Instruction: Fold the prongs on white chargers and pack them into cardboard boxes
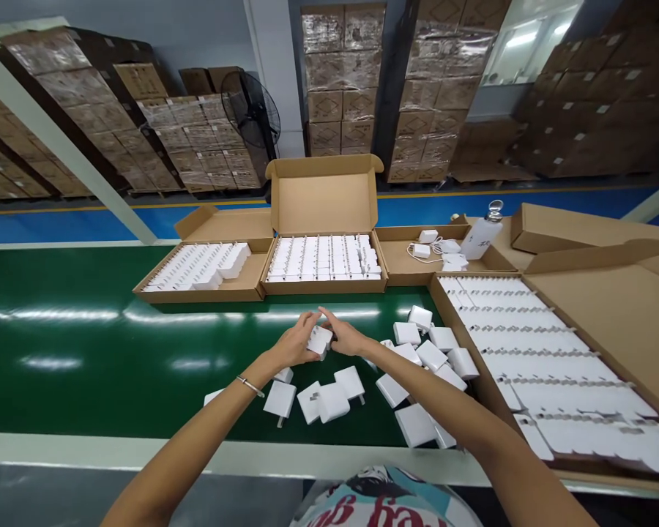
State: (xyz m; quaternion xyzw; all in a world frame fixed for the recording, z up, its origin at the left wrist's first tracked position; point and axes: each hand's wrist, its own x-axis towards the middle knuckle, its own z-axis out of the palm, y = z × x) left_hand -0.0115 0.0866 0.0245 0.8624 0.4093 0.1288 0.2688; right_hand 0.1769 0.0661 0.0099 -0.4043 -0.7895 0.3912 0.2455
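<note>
Over the green table, my left hand grips a white power adapter from its left side. My right hand closes on the same adapter from the right, its fingertips partly hidden behind it. Whether a second adapter is pressed against it, I cannot tell. Below my hands lie several loose white adapters, some with metal prongs showing. More loose adapters are heaped to the right, partly covered by my right forearm. Ahead, an open cardboard box holds rows of white adapters.
At left stands another cardboard box, part filled with adapters. A large box of adapter rows borders the right side. Behind the loose heap, a cardboard tray holds cables and a white bottle. Stacked cartons and a fan stand beyond the table.
</note>
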